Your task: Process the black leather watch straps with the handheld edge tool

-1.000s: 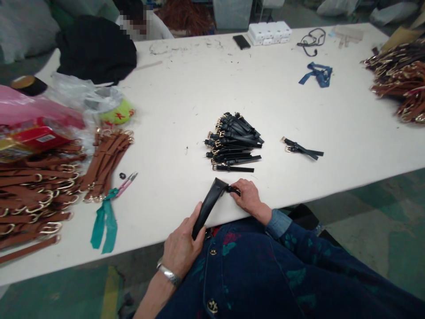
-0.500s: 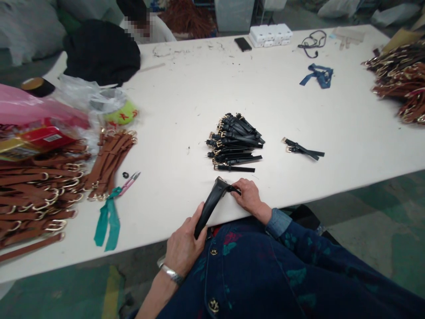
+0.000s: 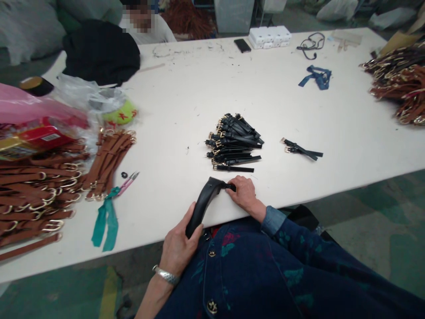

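Note:
My left hand [image 3: 179, 246] grips the lower end of a bundle of black straps [image 3: 202, 204] at the near edge of the white table [image 3: 186, 97]. The bundle arches up onto the table. My right hand [image 3: 244, 192] is closed on the upper end of it, fingers pinching one strap end. Just beyond my right hand lies a pile of black straps with gold buckles [image 3: 234, 141]. Two more black straps [image 3: 300, 148] lie apart to the right of the pile.
Brown straps with gold buckles [image 3: 43, 186] are heaped at the left, beside pink snips tied to a green ribbon [image 3: 111, 206]. Plastic bags [image 3: 49, 110] and a black cloth [image 3: 101, 51] lie behind them. Another brown heap [image 3: 398, 79] sits far right. A person sits across the table.
The black bundle has bent into a rounder arch and shifted slightly left, with my left hand moving down along it. My right hand stays on its upper end.

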Tool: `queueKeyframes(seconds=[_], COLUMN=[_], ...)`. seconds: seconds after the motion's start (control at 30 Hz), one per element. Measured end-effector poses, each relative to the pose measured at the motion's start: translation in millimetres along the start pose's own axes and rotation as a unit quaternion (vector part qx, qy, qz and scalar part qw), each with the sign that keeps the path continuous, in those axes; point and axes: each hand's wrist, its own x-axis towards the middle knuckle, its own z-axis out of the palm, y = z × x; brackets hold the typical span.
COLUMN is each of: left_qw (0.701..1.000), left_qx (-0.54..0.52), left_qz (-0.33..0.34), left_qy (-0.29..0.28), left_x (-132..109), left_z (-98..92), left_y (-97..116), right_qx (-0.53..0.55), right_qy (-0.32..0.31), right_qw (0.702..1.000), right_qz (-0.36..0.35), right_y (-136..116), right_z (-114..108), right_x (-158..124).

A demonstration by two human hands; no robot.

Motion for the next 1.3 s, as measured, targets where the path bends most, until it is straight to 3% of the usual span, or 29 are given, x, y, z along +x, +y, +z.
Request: queueKeyframes(seconds=[0.43, 0.63, 0.77, 0.93, 1.3], left_qw=[1.0, 0.998, 0.999, 0.998, 0.999], left_qx=[-0.011, 0.021, 0.018, 0.028, 0.003], left_qz=[-0.015, -0.031, -0.009, 0.001, -0.007], left_qy=[0.016, -0.046, -0.042, -0.049, -0.033], left_x=[-10, -20, -24, -25, -9], left_z=[-9.9, -12.1, -11.0, -12.6, -5.0], left_y=[-7, -16, -22, -16, -8], right_qx=[0.018, 0.076, 0.104, 0.086, 0.017], right_qy=[0.03, 0.053, 0.064, 0.079, -0.002], right_qw=[0.989, 0.987, 0.984, 0.979, 0.991], right_qz=[-0.147, -0.13, -0.132, -0.164, -0.131], right_y=[16, 14, 13, 13, 1], right_z=[5, 12, 12, 14, 9], right_x=[-9, -22, -19, -15, -9])
